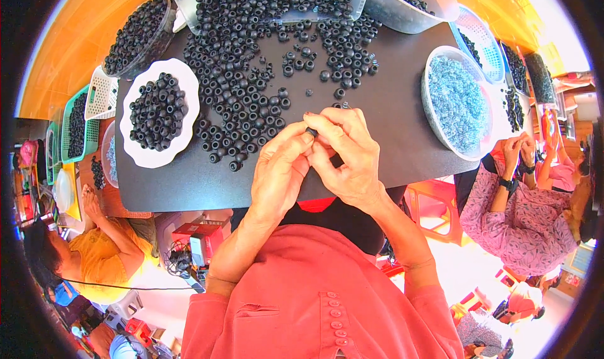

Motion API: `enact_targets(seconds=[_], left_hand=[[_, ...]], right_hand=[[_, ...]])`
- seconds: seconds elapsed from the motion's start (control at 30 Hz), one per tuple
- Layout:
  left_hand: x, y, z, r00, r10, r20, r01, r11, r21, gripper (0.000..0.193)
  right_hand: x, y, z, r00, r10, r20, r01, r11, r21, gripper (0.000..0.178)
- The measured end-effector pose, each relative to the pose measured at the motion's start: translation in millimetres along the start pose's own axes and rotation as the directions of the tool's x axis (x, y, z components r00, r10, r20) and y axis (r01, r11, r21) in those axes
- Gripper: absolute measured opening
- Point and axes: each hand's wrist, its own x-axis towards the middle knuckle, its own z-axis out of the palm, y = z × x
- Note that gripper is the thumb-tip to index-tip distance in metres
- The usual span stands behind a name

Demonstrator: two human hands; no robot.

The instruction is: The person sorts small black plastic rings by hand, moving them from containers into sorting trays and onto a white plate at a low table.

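Above the near edge of the dark table, my two hands meet fingertip to fingertip. My left hand (281,165) is closed, its thumb and fingers pinching a small round black part (311,132). My right hand (347,159) is closed on the same part from the other side; most of it is hidden by the fingers. Just beyond lies a spread of loose black bead-like parts with holes (242,129). A white scalloped plate (133,150) heaped with such parts stands to the left. On the right, a white bowl (430,110) holds a mass of small bluish coils that look like springs.
A clear bin (360,0) at the far edge spills black parts over the table (189,186). Tubs and baskets of parts stand around, among them a green basket (88,126). Other people sit on both sides. A red stool (434,211) stands at right.
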Motion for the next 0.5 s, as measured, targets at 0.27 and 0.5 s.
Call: enact_targets(seconds=[0.27,0.5], left_hand=[[-3,-3,8,0.997,0.072,0.018,-0.075,0.98,0.183,0.026],[0,-4,11,0.999,0.051,0.012,-0.052,0.922,0.384,0.016]], right_hand=[[-4,3,-3,0.993,0.115,-0.033,-0.108,0.981,0.162,0.026],[-5,3,-3,0.977,0.207,-0.049,-0.188,0.947,0.259,0.019]])
